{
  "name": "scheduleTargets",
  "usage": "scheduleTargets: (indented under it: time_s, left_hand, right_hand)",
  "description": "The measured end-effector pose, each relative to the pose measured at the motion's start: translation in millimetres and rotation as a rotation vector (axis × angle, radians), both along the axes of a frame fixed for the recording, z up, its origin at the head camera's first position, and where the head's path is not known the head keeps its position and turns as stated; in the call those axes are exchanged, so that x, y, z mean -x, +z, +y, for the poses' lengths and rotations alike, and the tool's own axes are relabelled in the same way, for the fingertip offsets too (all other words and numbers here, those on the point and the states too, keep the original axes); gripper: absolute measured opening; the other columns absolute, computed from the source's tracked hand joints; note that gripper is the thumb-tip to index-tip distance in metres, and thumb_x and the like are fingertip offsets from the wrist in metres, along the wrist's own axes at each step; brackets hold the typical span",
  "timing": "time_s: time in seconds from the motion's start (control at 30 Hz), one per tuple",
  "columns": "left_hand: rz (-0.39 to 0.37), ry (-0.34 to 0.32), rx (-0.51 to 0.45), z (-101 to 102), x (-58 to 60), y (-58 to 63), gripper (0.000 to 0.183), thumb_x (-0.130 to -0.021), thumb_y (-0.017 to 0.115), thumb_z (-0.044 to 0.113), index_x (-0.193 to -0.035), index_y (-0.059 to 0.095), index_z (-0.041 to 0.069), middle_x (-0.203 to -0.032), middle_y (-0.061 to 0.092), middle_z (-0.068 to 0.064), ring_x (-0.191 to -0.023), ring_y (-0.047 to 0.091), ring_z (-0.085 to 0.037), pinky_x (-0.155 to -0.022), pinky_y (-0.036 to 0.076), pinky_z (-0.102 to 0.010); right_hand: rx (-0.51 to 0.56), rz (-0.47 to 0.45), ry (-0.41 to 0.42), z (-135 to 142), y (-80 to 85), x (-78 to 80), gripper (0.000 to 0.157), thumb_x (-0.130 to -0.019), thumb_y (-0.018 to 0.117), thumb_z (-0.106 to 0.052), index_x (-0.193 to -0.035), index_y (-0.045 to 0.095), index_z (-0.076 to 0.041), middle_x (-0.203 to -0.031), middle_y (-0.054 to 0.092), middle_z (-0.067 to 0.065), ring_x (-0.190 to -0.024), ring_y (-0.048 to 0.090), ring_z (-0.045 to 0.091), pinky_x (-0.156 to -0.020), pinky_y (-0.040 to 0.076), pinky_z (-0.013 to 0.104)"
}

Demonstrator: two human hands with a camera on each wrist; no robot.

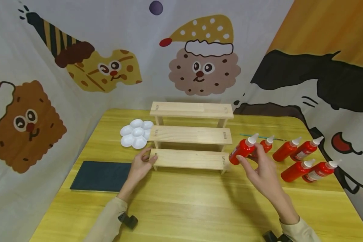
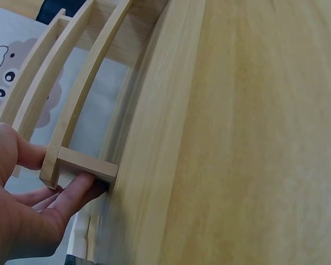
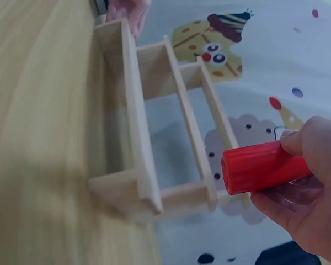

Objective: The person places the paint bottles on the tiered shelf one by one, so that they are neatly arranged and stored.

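Observation:
A three-step wooden rack (image 1: pixel 190 158) stands in the middle of the table. My left hand (image 1: pixel 141 165) pinches the left end of its lowest step, thumb on the top board; in the left wrist view the fingers of this hand (image 2: pixel 30 201) reach round the board's end against the leg. In my right hand (image 1: pixel 264 173) is a red squeeze bottle (image 1: pixel 241 152) with a white pointed nozzle, tilted and raised just off the rack's right end. Seen from the right wrist, the bottle's base (image 3: pixel 254 168) points toward the rack, its nozzle end hidden by the hand.
Several more red bottles (image 1: pixel 293 171) stand at the right, with a thin blue-green paintbrush (image 1: pixel 261 136) behind them. A white flower-shaped palette (image 1: pixel 136 133) lies left of the rack. A dark flat board (image 1: pixel 101 176) lies at the table's left. Printed cloth (image 1: pixel 157 80) hangs behind.

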State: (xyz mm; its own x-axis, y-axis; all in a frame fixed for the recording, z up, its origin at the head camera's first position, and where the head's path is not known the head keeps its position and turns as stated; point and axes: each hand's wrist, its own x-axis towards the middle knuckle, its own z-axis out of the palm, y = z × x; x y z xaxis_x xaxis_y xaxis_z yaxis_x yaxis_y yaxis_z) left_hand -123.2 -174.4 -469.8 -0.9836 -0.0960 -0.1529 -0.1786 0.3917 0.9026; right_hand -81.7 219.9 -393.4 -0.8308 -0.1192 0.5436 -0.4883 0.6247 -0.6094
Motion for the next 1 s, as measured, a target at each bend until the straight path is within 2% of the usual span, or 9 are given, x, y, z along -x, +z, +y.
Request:
scheduleTargets:
  time_s: [0.2, 0.37, 0.5, 0.67, 1.0]
  left_hand:
    - [0.000, -0.001, 0.010, -1, -0.6, -1.9, 0.057, -0.098, 0.068, 0.025, -0.150, 0.050, 0.010, -0.137, 0.060, -0.029, -0.125, 0.062, -0.041, -0.097, 0.056, -0.051]
    - [-0.006, -0.001, 0.008, -1, -0.8, -2.1, 0.057, -0.098, 0.068, 0.026, -0.150, 0.050, 0.011, -0.139, 0.058, -0.029, -0.126, 0.061, -0.041, -0.097, 0.056, -0.051]
    - [-0.001, 0.003, 0.000, -1, -0.6, -1.2, 0.057, -0.098, 0.068, 0.024, -0.150, 0.050, 0.010, -0.137, 0.060, -0.029, -0.124, 0.062, -0.041, -0.096, 0.057, -0.049]
    - [0.007, 0.016, 0.005, 0, -0.6, -2.0, 0.056, -0.097, 0.069, 0.023, -0.148, 0.052, 0.009, -0.133, 0.063, -0.029, -0.121, 0.064, -0.041, -0.094, 0.058, -0.047]
    - [0.016, 0.017, -0.016, 0, 0.5, -3.4, 0.055, -0.097, 0.070, 0.021, -0.148, 0.053, 0.009, -0.131, 0.064, -0.029, -0.121, 0.065, -0.041, -0.093, 0.058, -0.045]
  right_hand:
    - [0.026, 0.011, 0.085, -17, 11.9, 15.0, 0.054, -0.086, 0.078, 0.002, -0.134, 0.052, 0.001, -0.119, 0.068, 0.011, -0.105, 0.062, -0.004, -0.091, 0.049, 0.006]
    - [0.041, 0.008, 0.143, -31, 20.4, 25.5, 0.055, -0.088, 0.077, 0.000, -0.137, 0.052, -0.001, -0.121, 0.068, 0.010, -0.105, 0.066, 0.010, -0.090, 0.052, 0.011]
    - [0.038, -0.002, 0.164, -43, 27.3, 34.3, 0.056, -0.089, 0.077, -0.004, -0.139, 0.052, -0.004, -0.120, 0.071, 0.009, -0.105, 0.069, 0.019, -0.089, 0.059, 0.024]
    - [0.069, -0.009, 0.207, -59, 36.7, 48.9, 0.053, -0.091, 0.076, -0.007, -0.139, 0.053, -0.006, -0.119, 0.070, 0.008, -0.104, 0.070, 0.022, -0.086, 0.061, 0.044]
    - [0.075, -0.018, 0.268, -92, 58.8, 78.3, 0.051, -0.093, 0.075, -0.017, -0.137, 0.052, -0.004, -0.120, 0.069, 0.011, -0.105, 0.069, 0.025, -0.088, 0.061, 0.046]
